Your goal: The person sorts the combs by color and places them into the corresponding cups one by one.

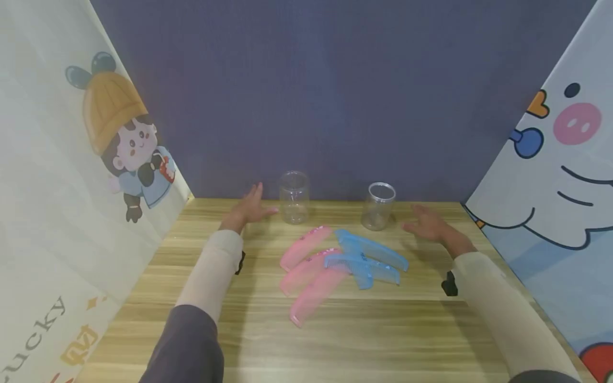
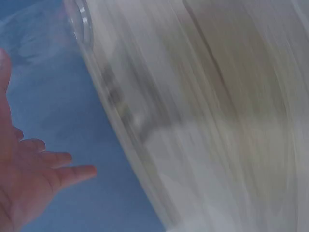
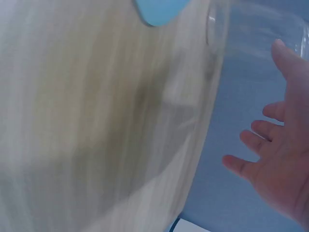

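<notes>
Two clear plastic cups stand at the back of the wooden table: the left cup and the right cup. In front of them lie three pink combs and several blue combs in a loose pile. My left hand hovers open just left of the left cup, fingers spread. Just right of the right cup is my right hand, also open and holding nothing. Both wrist views are blurred.
A dark blue wall closes the back. Cartoon-printed panels stand at the left and right sides. The wooden table stretches toward me in front of the combs.
</notes>
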A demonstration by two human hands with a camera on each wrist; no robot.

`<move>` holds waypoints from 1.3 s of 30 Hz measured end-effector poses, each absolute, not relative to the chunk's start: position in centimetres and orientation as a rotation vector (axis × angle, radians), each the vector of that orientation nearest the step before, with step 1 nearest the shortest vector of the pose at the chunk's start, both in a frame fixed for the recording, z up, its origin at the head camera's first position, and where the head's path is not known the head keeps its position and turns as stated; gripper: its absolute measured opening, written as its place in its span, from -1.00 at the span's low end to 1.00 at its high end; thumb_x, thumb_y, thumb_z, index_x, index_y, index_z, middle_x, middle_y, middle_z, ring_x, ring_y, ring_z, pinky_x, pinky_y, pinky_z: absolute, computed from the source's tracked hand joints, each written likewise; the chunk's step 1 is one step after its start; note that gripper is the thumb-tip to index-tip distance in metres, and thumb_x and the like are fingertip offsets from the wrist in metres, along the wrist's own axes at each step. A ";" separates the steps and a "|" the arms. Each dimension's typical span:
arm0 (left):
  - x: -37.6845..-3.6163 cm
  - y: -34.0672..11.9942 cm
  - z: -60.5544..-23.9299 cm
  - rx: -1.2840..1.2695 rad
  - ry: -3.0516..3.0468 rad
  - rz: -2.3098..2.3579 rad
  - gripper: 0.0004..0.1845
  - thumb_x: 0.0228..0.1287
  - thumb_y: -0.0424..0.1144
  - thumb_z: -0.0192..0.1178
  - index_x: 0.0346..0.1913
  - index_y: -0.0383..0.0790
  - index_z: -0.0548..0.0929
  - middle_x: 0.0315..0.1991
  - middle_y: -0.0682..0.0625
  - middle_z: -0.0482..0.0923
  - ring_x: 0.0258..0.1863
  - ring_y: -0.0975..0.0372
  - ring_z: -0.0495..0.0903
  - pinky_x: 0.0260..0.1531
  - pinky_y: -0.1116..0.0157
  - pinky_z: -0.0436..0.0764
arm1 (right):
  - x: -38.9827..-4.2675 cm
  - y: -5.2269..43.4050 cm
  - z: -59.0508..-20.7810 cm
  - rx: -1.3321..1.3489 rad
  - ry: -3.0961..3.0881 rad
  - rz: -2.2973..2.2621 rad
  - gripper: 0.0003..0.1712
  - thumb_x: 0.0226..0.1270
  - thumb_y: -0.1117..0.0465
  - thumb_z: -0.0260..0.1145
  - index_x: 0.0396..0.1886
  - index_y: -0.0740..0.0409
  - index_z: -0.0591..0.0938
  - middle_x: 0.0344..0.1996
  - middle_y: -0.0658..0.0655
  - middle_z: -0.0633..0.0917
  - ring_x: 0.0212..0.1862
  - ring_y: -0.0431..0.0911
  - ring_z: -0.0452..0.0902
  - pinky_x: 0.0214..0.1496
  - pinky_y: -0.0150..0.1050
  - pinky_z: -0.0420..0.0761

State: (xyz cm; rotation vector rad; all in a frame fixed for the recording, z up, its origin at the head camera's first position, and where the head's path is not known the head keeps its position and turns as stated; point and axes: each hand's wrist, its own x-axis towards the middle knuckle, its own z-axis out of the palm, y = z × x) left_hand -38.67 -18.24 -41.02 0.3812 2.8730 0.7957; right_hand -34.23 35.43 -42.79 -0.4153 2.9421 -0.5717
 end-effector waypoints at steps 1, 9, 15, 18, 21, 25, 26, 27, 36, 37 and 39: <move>-38.9 -17.9 -41.3 0.402 2.868 0.846 0.26 0.31 0.36 0.18 0.63 -0.25 -0.40 0.66 -0.28 -0.45 0.63 -0.25 -0.31 0.61 -0.21 -0.16 | -34.1 35.4 -43.1 -0.423 2.940 -0.581 0.02 0.55 -0.13 0.15 0.52 0.63 0.00 0.50 0.67 0.03 0.52 0.55 -0.11 0.57 0.43 -0.04; -40.0 -15.3 -42.1 0.415 2.853 1.071 0.28 0.27 0.30 0.27 0.63 -0.31 -0.33 0.67 -0.23 -0.35 0.67 -0.09 -0.22 0.66 -0.01 -0.13 | -32.7 34.2 -44.4 -0.626 2.926 -0.632 -0.14 0.52 -0.01 0.21 0.46 0.60 0.22 0.39 0.66 0.30 0.38 0.55 0.26 0.43 0.46 0.29; -40.4 -14.5 -42.1 0.346 2.818 1.181 0.30 0.25 0.32 0.29 0.64 -0.27 -0.35 0.66 -0.27 -0.30 0.64 -0.17 -0.12 0.63 -0.09 -0.04 | -31.5 32.6 -44.9 -0.719 2.843 -0.660 -0.16 0.48 -0.03 0.29 0.50 0.44 0.28 0.23 0.51 0.52 0.11 0.27 0.57 0.10 0.17 0.66; -40.6 -14.2 -42.0 0.310 2.823 1.236 0.29 0.25 0.32 0.29 0.64 -0.27 -0.33 0.65 -0.31 -0.24 0.62 -0.20 -0.06 0.62 -0.13 0.01 | -31.0 31.7 -45.2 -0.788 2.807 -0.674 -0.15 0.44 -0.05 0.34 0.48 0.43 0.32 0.09 0.40 0.60 -0.08 0.03 0.59 -0.09 -0.09 0.66; -40.8 -13.8 -42.0 0.295 2.834 1.291 0.27 0.25 0.30 0.31 0.64 -0.28 -0.28 0.64 -0.35 -0.15 0.60 -0.23 0.01 0.60 -0.16 0.06 | -30.6 30.9 -45.5 -0.834 2.783 -0.679 -0.13 0.41 -0.08 0.37 0.46 0.43 0.36 0.02 0.31 0.63 -0.13 -0.07 0.55 -0.13 -0.24 0.61; -41.0 -13.2 -42.2 0.274 2.825 1.349 0.23 0.28 0.21 0.33 0.64 -0.29 -0.26 0.63 -0.37 -0.11 0.60 -0.24 0.03 0.59 -0.17 0.07 | -29.9 30.3 -45.8 -0.894 2.775 -0.656 -0.12 0.34 -0.08 0.43 0.41 0.45 0.41 -0.07 0.22 0.65 -0.16 -0.10 0.52 -0.17 -0.32 0.56; -41.1 -13.0 -42.3 0.264 2.815 1.371 0.22 0.28 0.18 0.34 0.64 -0.29 -0.26 0.63 -0.36 -0.12 0.60 -0.24 0.02 0.60 -0.16 0.06 | -29.8 30.2 -45.9 -0.907 2.773 -0.649 -0.12 0.32 -0.07 0.44 0.40 0.46 0.42 -0.09 0.21 0.65 -0.19 -0.11 0.51 -0.19 -0.33 0.55; -41.1 -12.9 -42.3 0.250 2.809 1.386 0.21 0.29 0.16 0.34 0.64 -0.29 -0.26 0.63 -0.36 -0.14 0.60 -0.23 0.00 0.60 -0.16 0.05 | -29.6 30.1 -46.0 -0.918 2.774 -0.641 -0.12 0.30 -0.07 0.46 0.38 0.47 0.44 -0.11 0.20 0.65 -0.21 -0.12 0.50 -0.20 -0.34 0.54; -41.5 -11.9 -43.2 0.189 2.783 1.522 0.22 0.27 0.16 0.37 0.65 -0.25 -0.24 0.65 -0.31 -0.14 0.62 -0.20 -0.03 0.61 -0.14 0.03 | -28.3 29.8 -47.2 -0.917 2.782 -0.582 -0.05 0.02 -0.15 0.62 0.23 0.42 0.56 -0.20 0.07 0.63 -0.17 -0.17 0.50 -0.13 -0.29 0.60; -41.5 -11.8 -43.3 0.186 2.785 1.531 0.21 0.27 0.16 0.37 0.65 -0.24 -0.24 0.65 -0.30 -0.14 0.62 -0.19 -0.03 0.62 -0.13 0.03 | -28.2 29.8 -47.3 -0.907 2.784 -0.576 -0.05 -0.01 -0.16 0.63 0.22 0.41 0.56 -0.21 0.05 0.63 -0.18 -0.18 0.49 -0.14 -0.30 0.60; -41.6 -11.6 -43.3 0.175 2.786 1.554 0.20 0.27 0.13 0.37 0.65 -0.23 -0.23 0.65 -0.30 -0.13 0.62 -0.20 -0.02 0.61 -0.15 0.03 | -28.1 29.6 -47.5 -0.887 2.794 -0.560 -0.03 -0.06 -0.17 0.65 0.22 0.38 0.57 -0.22 0.03 0.61 -0.19 -0.19 0.47 -0.14 -0.31 0.59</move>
